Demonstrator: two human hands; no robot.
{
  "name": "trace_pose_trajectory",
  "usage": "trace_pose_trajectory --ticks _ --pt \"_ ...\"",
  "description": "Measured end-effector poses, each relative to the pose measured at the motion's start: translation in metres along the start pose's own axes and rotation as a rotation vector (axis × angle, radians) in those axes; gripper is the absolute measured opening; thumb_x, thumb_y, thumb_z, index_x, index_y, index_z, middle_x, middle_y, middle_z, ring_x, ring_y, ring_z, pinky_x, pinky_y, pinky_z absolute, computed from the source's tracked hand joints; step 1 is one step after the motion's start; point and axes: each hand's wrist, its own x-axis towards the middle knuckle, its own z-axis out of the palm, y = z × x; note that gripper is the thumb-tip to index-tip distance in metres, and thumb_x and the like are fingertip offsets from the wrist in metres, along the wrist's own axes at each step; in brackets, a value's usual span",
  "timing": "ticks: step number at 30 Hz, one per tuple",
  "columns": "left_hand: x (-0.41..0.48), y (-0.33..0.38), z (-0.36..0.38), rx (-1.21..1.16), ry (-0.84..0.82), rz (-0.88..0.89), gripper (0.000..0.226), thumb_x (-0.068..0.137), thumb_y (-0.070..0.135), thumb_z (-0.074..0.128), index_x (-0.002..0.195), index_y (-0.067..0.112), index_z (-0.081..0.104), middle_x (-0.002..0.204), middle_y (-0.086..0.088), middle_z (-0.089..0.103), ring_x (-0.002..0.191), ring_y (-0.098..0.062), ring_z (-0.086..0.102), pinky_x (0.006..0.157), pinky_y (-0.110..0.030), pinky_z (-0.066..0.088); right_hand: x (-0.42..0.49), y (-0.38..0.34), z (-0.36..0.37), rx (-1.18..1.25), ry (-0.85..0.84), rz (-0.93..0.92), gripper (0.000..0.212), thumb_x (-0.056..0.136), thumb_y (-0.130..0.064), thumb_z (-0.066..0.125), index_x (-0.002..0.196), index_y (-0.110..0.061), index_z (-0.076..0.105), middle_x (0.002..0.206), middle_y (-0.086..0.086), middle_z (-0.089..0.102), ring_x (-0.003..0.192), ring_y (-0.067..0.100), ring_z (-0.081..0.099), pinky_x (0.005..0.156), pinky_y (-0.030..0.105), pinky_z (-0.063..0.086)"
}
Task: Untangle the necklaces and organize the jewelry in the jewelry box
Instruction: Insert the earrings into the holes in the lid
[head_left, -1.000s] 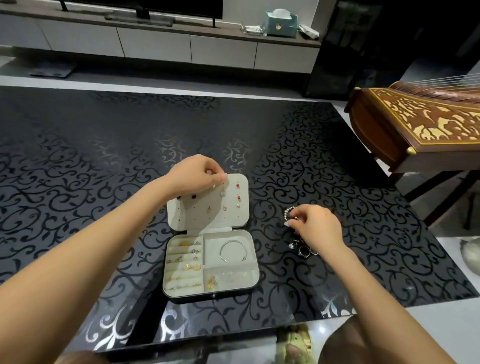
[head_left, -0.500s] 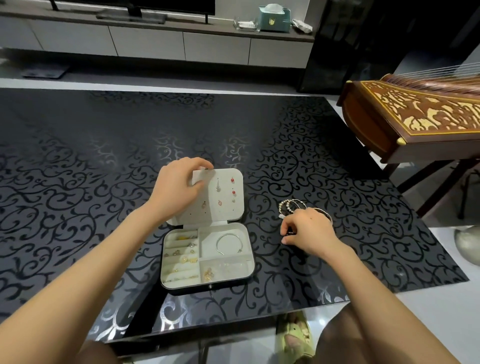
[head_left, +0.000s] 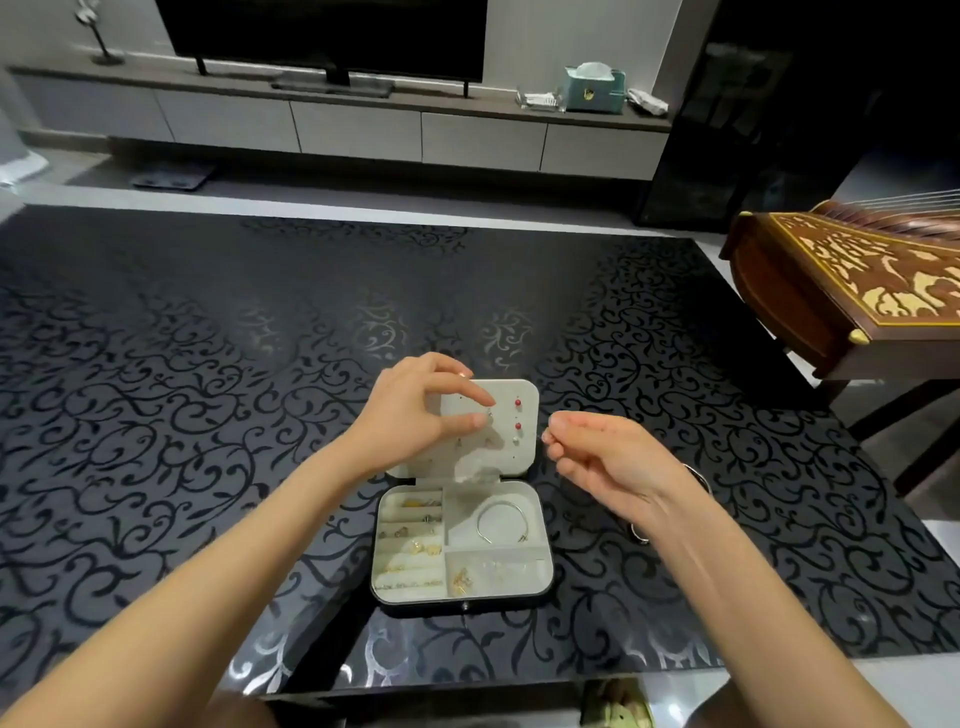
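- Jewelry box (head_left: 431, 607) sits open on the black scroll-patterned table (head_left: 208, 415).
- Left hand (head_left: 410, 415) holds its raised lid (head_left: 498, 460).
- Right hand (head_left: 613, 457) is blurred, fingers curled; whether it holds anything is unclear.
- Television (head_left: 322, 31) stands on a low cabinet (head_left: 353, 130) behind.

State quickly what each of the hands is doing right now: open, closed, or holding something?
Left hand: pinching a small earring on the jewelry box lid.
Right hand: fingers curled, blurred; cannot tell whether it holds anything.
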Motion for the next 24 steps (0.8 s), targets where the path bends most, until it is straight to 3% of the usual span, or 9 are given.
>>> trace_pose_trajectory --ticks 3,5,7,9,13,20,22,24 --pt "-0.004 0.0 0.0 -0.034 0.012 0.003 0.01 0.075 0.045 0.072 0.083 0.049 0.068 0.114 0.02 0.054 0.114 -0.005 0.042 0.107 -0.045 0.025 0.006 -0.003 0.017 0.198 -0.001 0.041 0.007 0.088 0.003 0.055 0.087 0.003 0.062 0.072 0.009 0.06 0.055 0.008 0.058 0.053 0.014 0.051" --pt "-0.005 0.0 0.001 -0.046 0.016 0.009 0.014 0.07 0.056 0.071 0.082 0.049 0.07 0.113 0.022 0.054 0.114 -0.001 0.041 0.108 -0.042 0.025 0.009 -0.001 0.025 0.28 0.046 0.031 0.006 0.086 0.006 0.056 0.087 0.006 0.062 0.074 0.012 0.062 0.056 0.009 0.062 0.053 0.015 0.052" --pt "-0.005 0.0 0.003 -0.037 0.021 0.012 0.03 0.063 0.07 0.061 0.086 0.051 0.067 0.112 0.023 0.054 0.113 0.002 0.04 0.107 -0.038 0.025 0.011 0.003 0.032 0.291 0.085 0.006 0.006 0.086 0.007 0.057 0.09 0.009 0.062 0.077 0.014 0.064 0.059 0.011 0.064 0.055 0.016 0.053" --pt "-0.006 0.001 0.005 -0.027 0.041 0.007 0.028 0.064 0.073 0.062 0.078 0.05 0.068 0.11 0.023 0.054 0.112 0.002 0.04 0.106 -0.037 0.025 0.011 0.007 0.039 0.259 0.102 -0.024 0.01 0.086 0.006 0.058 0.094 0.012 0.062 0.082 0.017 0.066 0.063 0.013 0.066 0.06 0.018 0.056" --pt "-0.005 0.002 0.005 -0.016 0.046 -0.018 0.004 0.076 0.046 0.069 0.076 0.043 0.067 0.105 0.024 0.053 0.111 -0.002 0.041 0.107 -0.035 0.023 0.007 0.014 0.05 0.144 0.146 -0.115 0.004 0.084 0.005 0.062 0.082 0.005 0.065 0.085 0.019 0.067 0.065 0.015 0.066 0.067 0.02 0.058" --pt "-0.004 0.001 0.002 -0.041 0.041 -0.053 0.013 0.081 0.029 0.072 0.072 0.035 0.066 0.097 0.016 0.055 0.104 -0.008 0.044 0.103 -0.036 0.03 -0.001 0.018 0.053 0.061 0.129 -0.177 0.009 0.083 0.004 0.064 0.091 0.0 0.063 0.086 0.02 0.071 0.076 0.021 0.069 0.071 0.023 0.057" --pt "-0.003 0.003 0.003 -0.039 0.046 -0.081 0.016 0.081 0.026 0.072 0.069 0.033 0.065 0.095 0.012 0.055 0.103 -0.01 0.044 0.102 -0.038 0.03 0.001 0.025 0.052 -0.097 0.226 -0.26 0.013 0.081 0.002 0.065 0.089 -0.008 0.063 0.089 0.016 0.07 0.076 0.02 0.067 0.072 0.027 0.056" --pt "-0.002 0.007 0.003 -0.033 0.042 -0.114 0.019 0.08 0.025 0.072 0.065 0.033 0.063 0.095 0.011 0.055 0.102 -0.011 0.044 0.101 -0.037 0.03 0.006 0.036 0.05 -0.525 0.413 -0.523 0.012 0.08 -0.008 0.067 0.085 -0.018 0.064 0.091 -0.001 0.067 0.078 0.015 0.063 0.074 0.032 0.052"
